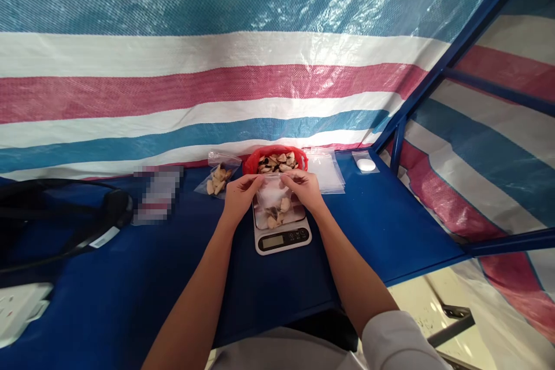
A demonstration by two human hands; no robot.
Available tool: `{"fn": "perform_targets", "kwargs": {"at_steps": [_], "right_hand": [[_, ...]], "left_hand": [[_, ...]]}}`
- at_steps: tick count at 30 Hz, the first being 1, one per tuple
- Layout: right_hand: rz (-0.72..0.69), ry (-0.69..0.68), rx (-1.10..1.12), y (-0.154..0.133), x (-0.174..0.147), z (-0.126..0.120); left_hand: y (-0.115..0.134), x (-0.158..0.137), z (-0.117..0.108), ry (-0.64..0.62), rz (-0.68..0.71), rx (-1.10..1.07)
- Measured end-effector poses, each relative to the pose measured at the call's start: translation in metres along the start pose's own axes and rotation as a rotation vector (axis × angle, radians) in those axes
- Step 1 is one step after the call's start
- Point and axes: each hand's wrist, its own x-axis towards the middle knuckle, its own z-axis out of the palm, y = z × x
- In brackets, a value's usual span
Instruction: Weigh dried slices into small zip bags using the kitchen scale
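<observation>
My left hand (241, 193) and my right hand (304, 186) pinch the top edge of a clear zip bag (267, 201), one at each side. Inside its lower part lie several pale dried slices (277, 215). The bag is over the plate of a white kitchen scale (262, 241), whose display (273, 241) faces me. Whether the bag's weight rests on the plate, I cannot tell. Just behind my hands stands a red plastic bag (249, 163) filled with more dried slices (281, 162). Another zip bag (218, 178) with similar slices lies left of my left hand.
A stack of flat clear zip bags (332, 176) lies to the right, with a small bag holding a white oval thing (366, 165) beyond it. Black straps (108, 214) and a white power strip (19, 309) occupy the left. Striped sheeting (217, 87) walls the blue table (373, 225).
</observation>
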Motion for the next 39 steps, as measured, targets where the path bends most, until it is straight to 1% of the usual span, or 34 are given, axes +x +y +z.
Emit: {"fn": "perform_targets", "kwargs": {"at_steps": [3,5,8,9,11,12,13,15,16,17,19,21,23,26,28,31,34,39], "right_hand": [[0.0,-0.085,0.013,-0.003,0.0,0.004],[0.009,-0.136,0.005,-0.004,0.003,0.009],[0.018,-0.166,-0.028,-0.005,0.012,0.018],[0.01,-0.17,-0.041,-0.006,0.016,0.022],[-0.032,-0.179,-0.076,-0.009,0.025,0.031],[-0.071,-0.184,-0.11,-0.012,0.03,0.036],[-0.113,-0.195,-0.14,-0.014,0.034,0.042],[-0.175,-0.205,-0.174,-0.019,0.042,0.053],[-0.187,-0.201,-0.176,-0.02,0.045,0.059],[-0.18,-0.203,-0.172,-0.021,0.048,0.065],[-0.128,-0.216,-0.156,-0.018,0.052,0.076],[-0.082,-0.224,-0.141,-0.013,0.056,0.085],[-0.077,-0.206,-0.137,-0.008,0.06,0.094],[-0.085,-0.152,-0.152,-0.003,0.067,0.105],[-0.075,-0.103,-0.187,-0.003,0.072,0.112],[-0.077,-0.044,-0.336,-0.003,0.077,0.12],[-0.099,-0.042,-0.542,-0.003,0.079,0.123],[-0.237,0.0,-0.751,-0.004,0.066,0.118]], "left_hand": [[-0.001,0.0,-0.006,0.041,0.054,0.075],[-0.003,0.002,-0.015,0.049,0.099,0.159],[-0.009,0.008,-0.037,0.082,0.2,0.356],[-0.012,0.012,-0.045,0.127,0.238,0.418],[-0.02,0.021,-0.063,0.15,0.295,0.534],[-0.025,0.026,-0.072,0.128,0.327,0.591],[-0.031,0.031,-0.08,0.079,0.356,0.636],[-0.043,0.041,-0.092,-0.057,0.404,0.678],[-0.048,0.045,-0.098,-0.128,0.43,0.691],[-0.054,0.047,-0.102,-0.173,0.444,0.708],[-0.063,0.048,-0.109,-0.206,0.463,0.738],[-0.07,0.044,-0.115,-0.179,0.457,0.758],[-0.075,0.038,-0.12,-0.122,0.433,0.765],[-0.078,0.03,-0.127,-0.033,0.399,0.769],[-0.078,0.026,-0.13,0.002,0.401,0.759],[-0.075,0.024,-0.131,0.021,0.415,0.737],[-0.073,0.023,-0.129,0.051,0.392,0.742],[-0.073,0.02,-0.127,0.088,0.374,0.744]]}}
